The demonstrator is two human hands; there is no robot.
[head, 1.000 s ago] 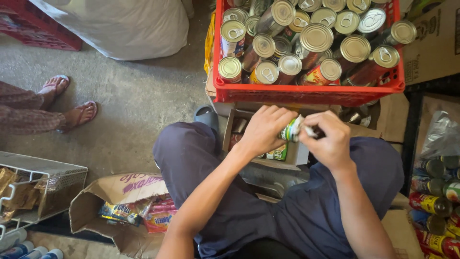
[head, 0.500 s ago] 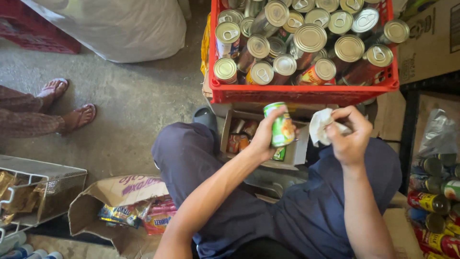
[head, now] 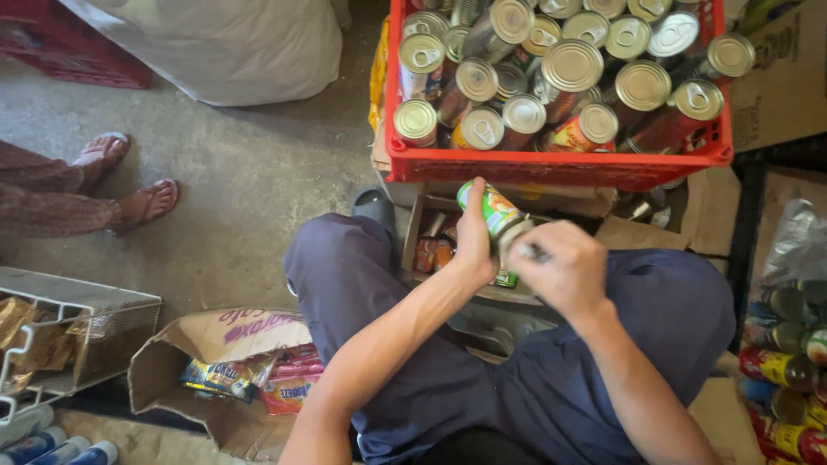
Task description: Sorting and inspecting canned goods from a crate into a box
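Crate (head: 551, 165) full of cans ahead of the knees. Between crate and lap: both hands, left hand (head: 474, 237) and right hand (head: 560, 271), on one can (head: 495, 211). Cardboard box (head: 172, 370) on floor to the left; more cans (head: 788, 370) to the right.

You look down on grey concrete floor (head: 250, 185), worn, lit evenly. Red plastic crate (head: 551, 168) of tins at top centre. White sack (head: 224, 43) upper left, darker red crate (head: 60, 56) beside it. Another person's sandalled feet (head: 129, 181) at left edge. White wire rack (head: 77, 336) lower left; open cardboard box (head: 215, 344) of packets just beside it.
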